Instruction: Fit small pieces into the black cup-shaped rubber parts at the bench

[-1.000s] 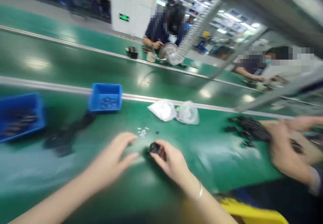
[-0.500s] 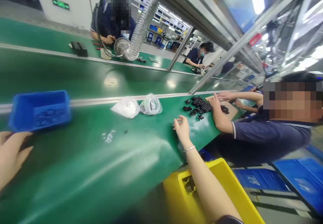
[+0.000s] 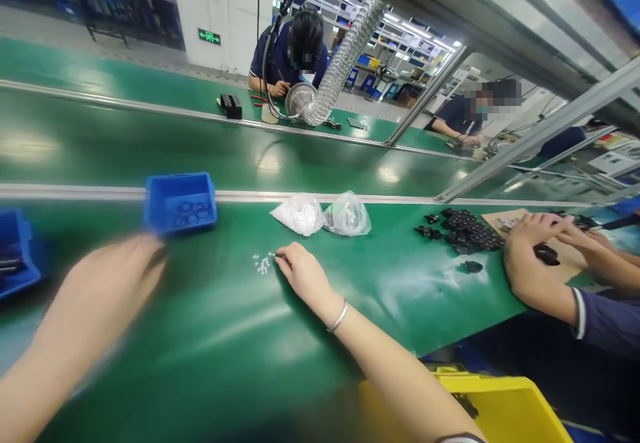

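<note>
My right hand [image 3: 303, 271] rests low over the green table [image 3: 210, 356], its thumb and fingertips pinched together. A dark speck shows at those fingertips, too small to name. Just left of them lies a scatter of tiny white pieces [image 3: 263, 266]. My left hand [image 3: 113, 280] hangs over the table on the left, smeared by motion, its fingertips hidden. Beyond it stands a blue bin [image 3: 180, 228] with thin dark rings [image 3: 193, 213] inside.
Two plastic bags [image 3: 299, 215] [image 3: 349, 214] lie behind my right hand. At far left is another blue bin [image 3: 31, 273]. Rightward sits a pile of black parts [image 3: 465, 230] near a co-worker's hands [image 3: 537, 233]. A yellow crate [image 3: 520, 403] stands below the table edge.
The view has swung left. My right hand has moved left across the table to the white pieces, its fingers now pinched. My left hand has moved inward, in front of the blue bin.
</note>
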`<state>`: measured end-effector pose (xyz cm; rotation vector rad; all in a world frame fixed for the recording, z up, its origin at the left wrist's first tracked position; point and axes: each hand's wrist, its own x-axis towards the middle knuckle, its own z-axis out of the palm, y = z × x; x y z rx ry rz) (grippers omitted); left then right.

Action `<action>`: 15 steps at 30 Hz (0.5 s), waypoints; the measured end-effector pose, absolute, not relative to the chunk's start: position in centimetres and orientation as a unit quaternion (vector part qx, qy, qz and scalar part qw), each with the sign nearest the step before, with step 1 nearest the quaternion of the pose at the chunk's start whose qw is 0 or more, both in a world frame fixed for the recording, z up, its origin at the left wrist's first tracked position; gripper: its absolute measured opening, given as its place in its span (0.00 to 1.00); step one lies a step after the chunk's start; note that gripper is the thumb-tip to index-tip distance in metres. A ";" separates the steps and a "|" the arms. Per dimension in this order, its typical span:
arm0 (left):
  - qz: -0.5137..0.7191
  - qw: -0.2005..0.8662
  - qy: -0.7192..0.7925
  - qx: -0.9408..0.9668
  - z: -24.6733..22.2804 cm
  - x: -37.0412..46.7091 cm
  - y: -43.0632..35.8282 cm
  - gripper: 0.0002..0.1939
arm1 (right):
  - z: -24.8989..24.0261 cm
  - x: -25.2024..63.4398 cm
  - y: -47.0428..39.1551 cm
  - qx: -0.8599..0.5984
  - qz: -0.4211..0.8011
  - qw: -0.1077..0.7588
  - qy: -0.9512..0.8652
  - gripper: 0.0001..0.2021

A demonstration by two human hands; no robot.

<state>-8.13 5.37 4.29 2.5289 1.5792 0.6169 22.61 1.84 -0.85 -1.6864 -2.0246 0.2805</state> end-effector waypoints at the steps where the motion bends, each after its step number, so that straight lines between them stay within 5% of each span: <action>1: 0.214 0.081 0.528 0.818 4.6 -7.6 4.7 0.18 | -1.0 22.3 2.1 -0.624 0.089 0.227 -0.743 0.04; 6: 0.325 0.618 0.458 0.550 5.6 -2.9 1.9 0.18 | -1.2 21.3 2.3 -0.635 0.034 0.167 -0.754 0.05; 8: 0.324 0.755 0.404 0.403 5.4 -1.1 1.5 0.17 | -0.9 21.3 1.7 -0.633 0.014 0.146 -0.760 0.06; 15: 0.284 0.871 0.326 0.232 3.3 0.3 1.2 0.18 | -0.2 22.3 -1.6 -0.615 0.050 0.135 -0.775 0.06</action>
